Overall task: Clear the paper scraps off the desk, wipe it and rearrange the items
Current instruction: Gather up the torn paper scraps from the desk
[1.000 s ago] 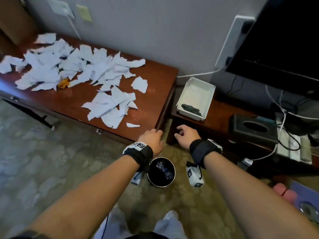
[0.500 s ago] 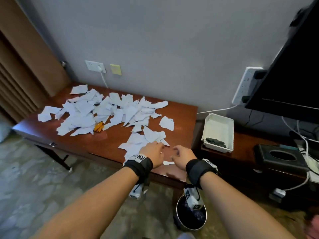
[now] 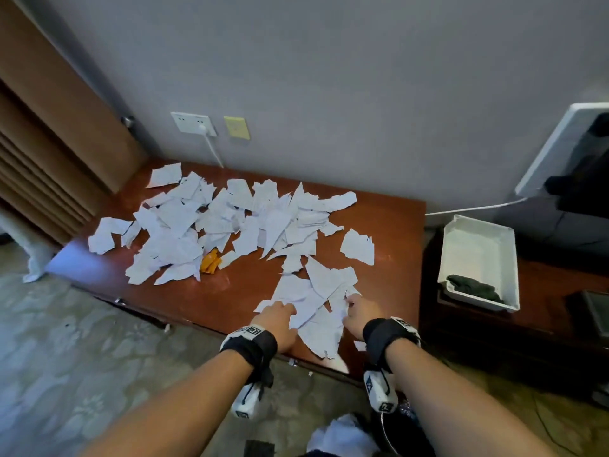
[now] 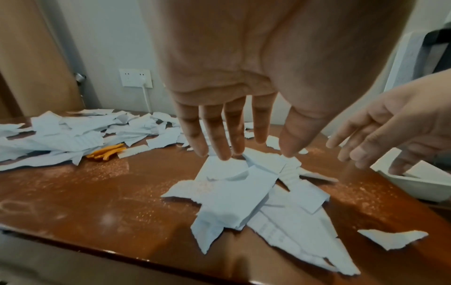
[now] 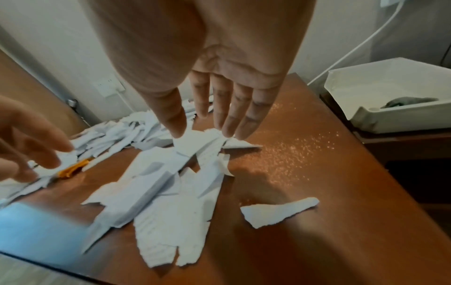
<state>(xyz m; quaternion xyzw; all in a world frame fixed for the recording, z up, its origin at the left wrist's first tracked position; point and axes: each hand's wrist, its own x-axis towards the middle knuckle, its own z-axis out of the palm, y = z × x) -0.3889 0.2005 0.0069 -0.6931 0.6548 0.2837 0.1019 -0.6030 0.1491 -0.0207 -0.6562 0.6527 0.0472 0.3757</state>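
Torn white paper scraps [image 3: 227, 222] cover the back and left of the reddish wooden desk [image 3: 217, 291]. A smaller heap of scraps [image 3: 313, 311] [image 4: 246, 194] [image 5: 168, 192] lies near the front right edge. My left hand [image 3: 278, 319] [image 4: 227, 146] reaches over this heap with straight fingers, the tips touching its far side. My right hand [image 3: 357, 313] [image 5: 214, 125] comes in from the right, fingers straight, tips on the top scrap. Neither hand holds anything. An orange item [image 3: 210, 262] lies among the scraps.
A white tray [image 3: 478, 258] with a dark cloth [image 3: 474, 286] in it sits on a lower cabinet to the right. A black bin [image 3: 398, 420] stands on the floor by my right arm. A wall socket with a cable [image 3: 194, 123] is behind the desk. Dusty specks [image 5: 300, 146] mark the desk top.
Both hands moved forward from the desk's front edge onto the small heap of scraps. The view tilted up, so the bin has slid down out of the middle.
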